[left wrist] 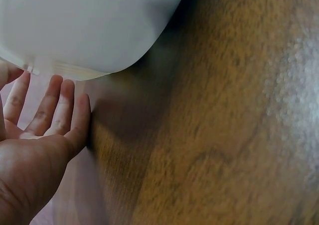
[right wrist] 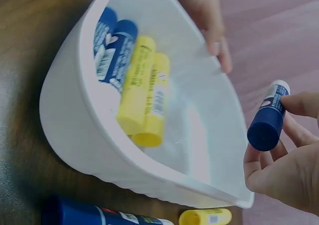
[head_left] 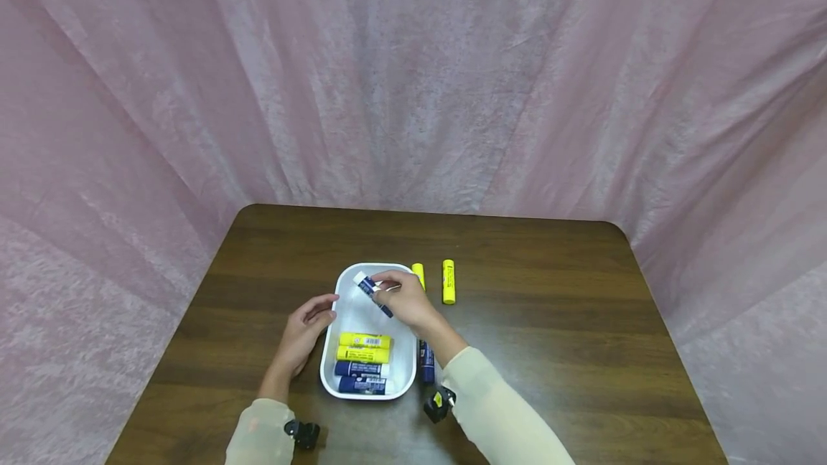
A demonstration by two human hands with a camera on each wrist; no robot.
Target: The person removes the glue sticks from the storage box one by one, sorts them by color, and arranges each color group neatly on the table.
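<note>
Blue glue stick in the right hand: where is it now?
In the head view, the blue glue stick is pinched by the right hand above the far end of the white tray, beyond four sticks lying inside.

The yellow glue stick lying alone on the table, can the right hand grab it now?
Probably not yet. The right hand already pinches a blue glue stick over the white tray. The yellow glue stick lies close by on open table, nothing blocking it.
</note>
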